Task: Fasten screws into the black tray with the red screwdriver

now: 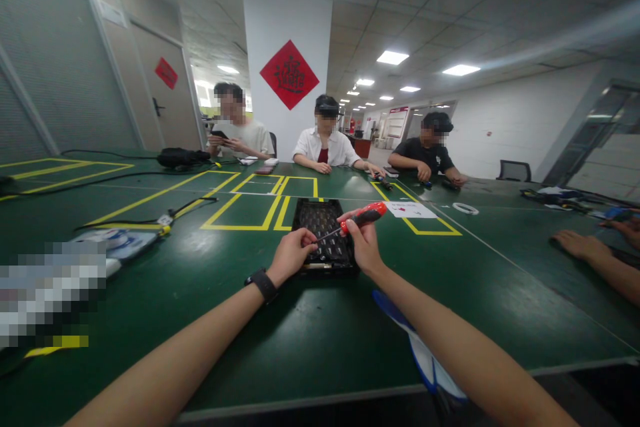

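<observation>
In my right hand (364, 243) is a screwdriver (367, 215) with a red and black handle, tilted so that its thin shaft runs down to the left. The fingers of my left hand (293, 255) are pinched together at the tip end of the shaft; whether a small part is also between them is hidden. Both hands are over an open black case (327, 272) on the table. Rows of small dark shapes with shiny spots fill it. A dark watch (262, 285) is on my left wrist.
On the green table (310, 340) lie blue-and-white gloves (425, 353) by my right forearm, a paper sheet (411, 210), a white ring (465, 209) and cables (185, 210) at left. Three people sit across; another person's hand (583, 245) rests at right.
</observation>
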`<action>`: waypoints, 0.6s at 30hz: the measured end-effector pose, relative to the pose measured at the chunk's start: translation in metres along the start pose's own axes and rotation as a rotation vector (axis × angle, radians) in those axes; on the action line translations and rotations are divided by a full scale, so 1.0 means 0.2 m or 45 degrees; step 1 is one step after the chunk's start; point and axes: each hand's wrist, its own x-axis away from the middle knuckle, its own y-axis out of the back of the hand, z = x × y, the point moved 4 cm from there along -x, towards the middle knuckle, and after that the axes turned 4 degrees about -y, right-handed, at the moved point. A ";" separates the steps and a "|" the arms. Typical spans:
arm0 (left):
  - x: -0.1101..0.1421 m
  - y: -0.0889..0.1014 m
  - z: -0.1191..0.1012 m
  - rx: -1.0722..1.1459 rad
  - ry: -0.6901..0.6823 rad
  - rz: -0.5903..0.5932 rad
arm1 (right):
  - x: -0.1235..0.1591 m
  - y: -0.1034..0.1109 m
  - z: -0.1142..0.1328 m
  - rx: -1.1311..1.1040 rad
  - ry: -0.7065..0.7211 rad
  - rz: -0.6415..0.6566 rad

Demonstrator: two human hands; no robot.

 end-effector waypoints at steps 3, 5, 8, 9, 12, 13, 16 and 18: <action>0.01 -0.01 0.00 -0.009 -0.022 0.014 | 0.03 -0.02 0.01 -0.006 -0.043 0.038; 0.01 -0.01 -0.01 -0.016 -0.051 0.018 | 0.04 -0.03 0.00 0.012 -0.068 0.086; 0.02 -0.01 -0.02 -0.024 -0.102 0.025 | 0.04 -0.05 -0.02 0.081 -0.077 0.212; 0.02 -0.01 -0.02 -0.026 -0.116 0.029 | 0.05 -0.06 -0.03 0.098 -0.084 0.246; 0.02 -0.02 -0.03 -0.037 -0.145 0.043 | 0.05 -0.06 -0.05 0.106 -0.119 0.298; 0.02 -0.02 -0.03 -0.043 -0.150 0.046 | 0.05 -0.06 -0.06 0.099 -0.130 0.302; 0.02 -0.02 -0.03 -0.059 -0.144 0.065 | 0.03 -0.05 -0.10 0.089 -0.151 0.325; 0.01 -0.02 -0.03 -0.052 -0.127 0.087 | 0.02 -0.04 -0.12 0.106 -0.140 0.340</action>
